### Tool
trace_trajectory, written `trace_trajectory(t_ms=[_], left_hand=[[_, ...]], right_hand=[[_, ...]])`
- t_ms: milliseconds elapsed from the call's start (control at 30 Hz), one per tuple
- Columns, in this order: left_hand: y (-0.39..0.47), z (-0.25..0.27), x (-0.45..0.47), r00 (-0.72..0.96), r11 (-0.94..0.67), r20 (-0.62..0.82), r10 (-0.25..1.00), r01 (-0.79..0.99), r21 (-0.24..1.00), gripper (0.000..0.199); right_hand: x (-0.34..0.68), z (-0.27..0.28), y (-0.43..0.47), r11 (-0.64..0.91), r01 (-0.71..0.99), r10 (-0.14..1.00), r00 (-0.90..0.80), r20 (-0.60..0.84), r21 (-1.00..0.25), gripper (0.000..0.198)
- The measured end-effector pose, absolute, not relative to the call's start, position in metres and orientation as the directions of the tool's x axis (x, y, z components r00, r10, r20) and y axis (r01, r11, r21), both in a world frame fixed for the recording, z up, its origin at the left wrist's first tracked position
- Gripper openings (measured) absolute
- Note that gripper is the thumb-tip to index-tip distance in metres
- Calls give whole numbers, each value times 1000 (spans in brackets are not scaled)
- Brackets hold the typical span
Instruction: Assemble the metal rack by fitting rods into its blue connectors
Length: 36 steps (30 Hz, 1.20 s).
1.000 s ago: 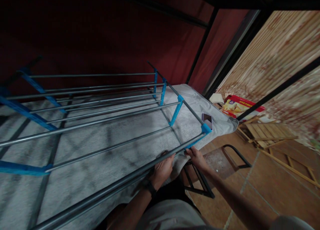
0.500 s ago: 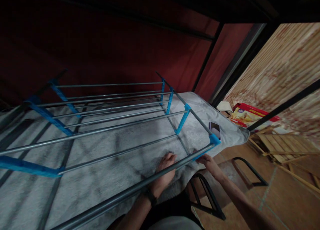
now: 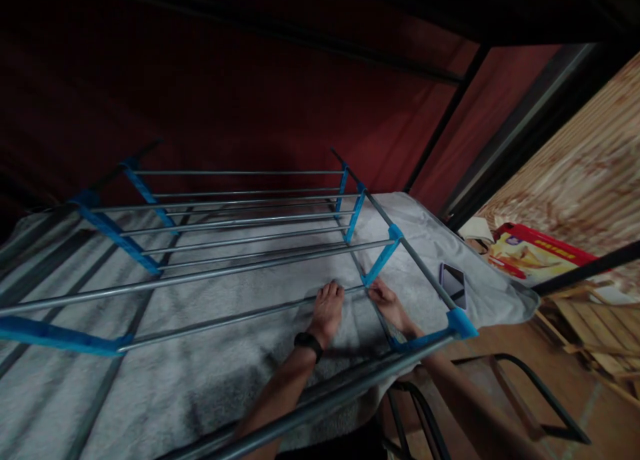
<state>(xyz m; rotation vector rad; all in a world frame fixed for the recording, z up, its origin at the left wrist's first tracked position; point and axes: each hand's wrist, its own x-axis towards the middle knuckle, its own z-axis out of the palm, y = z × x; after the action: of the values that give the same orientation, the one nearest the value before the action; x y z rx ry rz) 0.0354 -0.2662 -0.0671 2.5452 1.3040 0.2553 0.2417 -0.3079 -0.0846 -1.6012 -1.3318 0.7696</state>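
Observation:
A rack (image 3: 235,257) of grey metal rods joined by blue plastic brackets lies on a grey cloth-covered table. My left hand (image 3: 327,311), a black band on its wrist, is closed over the lower rod (image 3: 280,308) near that rod's right end. Just to its right, my right hand (image 3: 389,305) is closed at the foot of a blue bracket (image 3: 381,260), where the rod meets it; the fingertips are partly hidden. Both forearms reach in past the near thick rod (image 3: 350,390), and a blue corner bracket (image 3: 461,322) is right of my right hand.
A phone (image 3: 453,285) lies on the cloth (image 3: 425,247) right of the rack. Beyond the table are a red and yellow box (image 3: 540,250), wooden slatted furniture (image 3: 595,327) and a black metal stool frame (image 3: 540,380). A dark red wall (image 3: 250,107) stands behind.
Both hands have moved from the near thick rod inward to the lower rod and its bracket, and now grip there. The view has shifted, so the rack's right end appears further right.

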Motion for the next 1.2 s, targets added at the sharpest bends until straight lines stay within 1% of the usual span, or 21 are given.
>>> trace_trajectory(t_ms=[100, 167, 233, 367, 500, 700, 900, 1200], left_hand=[[-258, -70, 38, 620, -604, 51, 783, 738, 302, 37], [-254, -70, 40, 617, -599, 50, 785, 737, 313, 38], [-252, -69, 42, 608, -585, 41, 793, 740, 331, 40], [-251, -66, 42, 615, -578, 18, 788, 730, 365, 43], [-251, -66, 40, 606, -566, 6, 795, 738, 368, 44], [-250, -64, 38, 619, -578, 13, 786, 726, 373, 43], [-251, -56, 38, 608, -558, -12, 794, 735, 386, 43], [-249, -57, 37, 603, -532, -24, 798, 722, 442, 41]], right_hand=[[242, -86, -306, -40, 429, 981, 189, 47, -902, 37], [244, -88, -304, -38, 448, 982, 180, 49, -893, 36], [245, -90, -301, -37, 453, 985, 166, 43, -891, 33], [246, -96, -295, -46, 440, 980, 194, 45, -897, 25], [246, -99, -290, -57, 468, 974, 221, 54, -882, 16], [244, -94, -290, -68, 543, 963, 255, 87, -837, 16], [241, -88, -293, -56, 550, 977, 202, 68, -833, 14], [239, -86, -297, -66, 556, 968, 236, 82, -829, 11]])
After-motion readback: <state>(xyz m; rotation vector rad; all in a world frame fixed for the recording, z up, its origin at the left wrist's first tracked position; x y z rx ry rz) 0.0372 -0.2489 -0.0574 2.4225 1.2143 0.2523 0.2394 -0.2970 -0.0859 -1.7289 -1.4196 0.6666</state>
